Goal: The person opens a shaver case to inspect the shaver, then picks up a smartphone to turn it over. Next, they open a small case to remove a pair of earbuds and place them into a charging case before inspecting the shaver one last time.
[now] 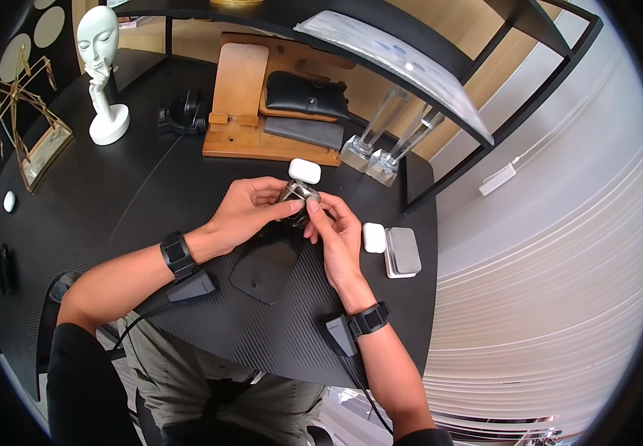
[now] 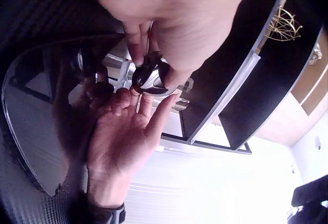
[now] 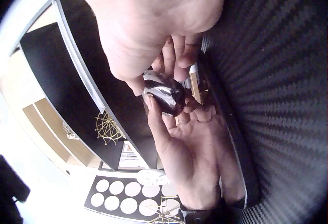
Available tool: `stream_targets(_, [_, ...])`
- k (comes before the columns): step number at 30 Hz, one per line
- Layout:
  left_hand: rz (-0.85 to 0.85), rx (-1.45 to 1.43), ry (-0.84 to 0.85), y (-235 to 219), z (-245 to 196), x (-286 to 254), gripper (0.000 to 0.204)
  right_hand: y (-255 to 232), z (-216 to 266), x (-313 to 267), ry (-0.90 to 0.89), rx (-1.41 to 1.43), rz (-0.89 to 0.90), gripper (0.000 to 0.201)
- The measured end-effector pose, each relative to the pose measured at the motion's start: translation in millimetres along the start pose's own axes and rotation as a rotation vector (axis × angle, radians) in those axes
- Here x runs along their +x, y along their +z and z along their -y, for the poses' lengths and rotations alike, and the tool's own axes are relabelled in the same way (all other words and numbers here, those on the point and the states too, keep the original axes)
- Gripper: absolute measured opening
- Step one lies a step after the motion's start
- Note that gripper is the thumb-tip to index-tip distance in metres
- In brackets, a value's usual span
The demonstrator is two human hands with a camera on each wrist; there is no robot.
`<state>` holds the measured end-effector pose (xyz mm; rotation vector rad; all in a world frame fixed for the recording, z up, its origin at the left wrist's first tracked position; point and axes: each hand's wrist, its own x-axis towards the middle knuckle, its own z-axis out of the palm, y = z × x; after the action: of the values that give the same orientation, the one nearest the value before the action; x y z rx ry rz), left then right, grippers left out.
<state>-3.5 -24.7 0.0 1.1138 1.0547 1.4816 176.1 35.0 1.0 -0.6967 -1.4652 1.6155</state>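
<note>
Between both hands is a small, glossy, dark rounded object [image 1: 297, 195] with silvery reflections; what kind of thing it is I cannot tell. My left hand [image 1: 243, 211] pinches it from the left, thumb [image 1: 285, 209] across its front. From the right, my right hand [image 1: 338, 233] grips it with thumb and fingers. The right wrist view shows the shiny object [image 3: 165, 92] held between the fingertips of both hands. Below the hands lies a glossy black pad [image 1: 262, 273]. Just beyond them sits a white rounded case [image 1: 305, 172].
Another white case [image 1: 373, 238] and a silver tin [image 1: 403, 253] lie right of my right hand. At the back stand a wooden organizer [image 1: 236, 85], clear crystal pieces [image 1: 381, 160] and a white face sculpture [image 1: 108, 123]. A black shelf frame [image 1: 448, 175] rises at the right.
</note>
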Motion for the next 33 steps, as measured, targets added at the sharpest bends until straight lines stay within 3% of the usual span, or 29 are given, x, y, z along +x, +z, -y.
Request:
stream_targets(7, [-0.014, -0.061, -0.041, -0.8, 2.2, 2.0, 0.027, -1.4, -0.4, -0.6, 0.017, -0.175, 0.094, 0.033])
stream_targets(9, [-0.007, 0.005, 0.050, 0.3, 3.1, 1.0, 0.021, -2.1, -3.6, -0.3, 0.004, -0.166, 0.090, 0.033])
stream_targets(17, [-0.008, 0.081, 0.144, 4.5, 5.5, 0.7, 0.026, 0.4, -3.0, -4.0, -0.042, -0.037, 0.118, 0.030])
stream_targets(27, [-0.061, 0.089, 0.072, 5.8, -2.1, -1.6, 0.033, -0.5, 0.9, -5.7, -0.030, -0.116, 0.111, 0.035])
stream_targets(33, [-0.167, -0.190, -0.010, -2.1, 1.1, 4.8, 0.032, -3.2, -0.8, -7.3, -0.030, -0.134, 0.097, 0.033])
